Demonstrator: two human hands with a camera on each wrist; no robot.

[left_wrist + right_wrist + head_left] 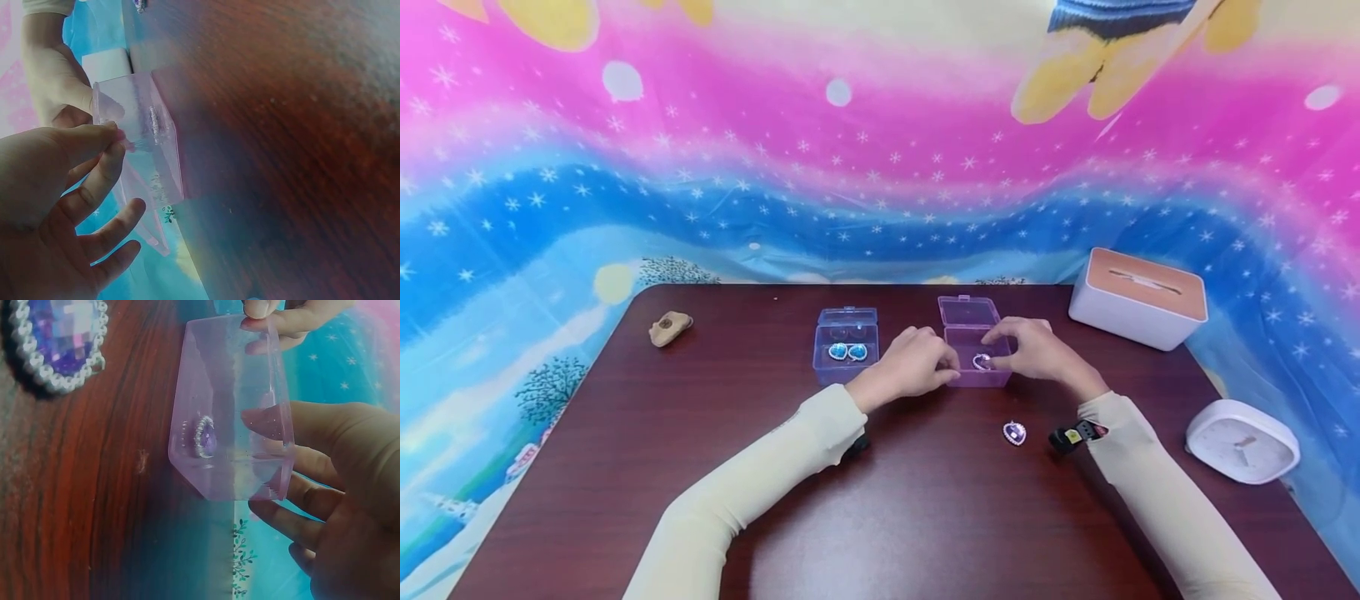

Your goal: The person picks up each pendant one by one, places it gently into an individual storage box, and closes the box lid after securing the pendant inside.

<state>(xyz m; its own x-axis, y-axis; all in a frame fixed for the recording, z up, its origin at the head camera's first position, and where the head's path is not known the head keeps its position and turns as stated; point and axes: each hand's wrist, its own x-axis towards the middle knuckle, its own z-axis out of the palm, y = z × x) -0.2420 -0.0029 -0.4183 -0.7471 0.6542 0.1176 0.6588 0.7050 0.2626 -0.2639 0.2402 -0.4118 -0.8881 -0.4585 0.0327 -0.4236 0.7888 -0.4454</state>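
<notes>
A pink see-through box [977,379] stands with its lid [970,312] raised. One purple gem with a beaded silver rim [205,437] lies inside it. My left hand [913,362] pinches the box's front rim between thumb and forefinger, as the left wrist view shows. Over the box's right side is my right hand [1033,350], fingers spread; its thumb [265,422] reaches past the rim, apart from the gem inside. A second purple heart-shaped gem [1014,432] lies on the table in front of the box; it looms large in the right wrist view.
Left of the pink box stands a blue see-through box [846,371], lid up, holding two blue gems [847,352]. A white tissue box [1138,300] and a white clock [1243,442] are on the right. A small tan object [670,328] lies at the far left.
</notes>
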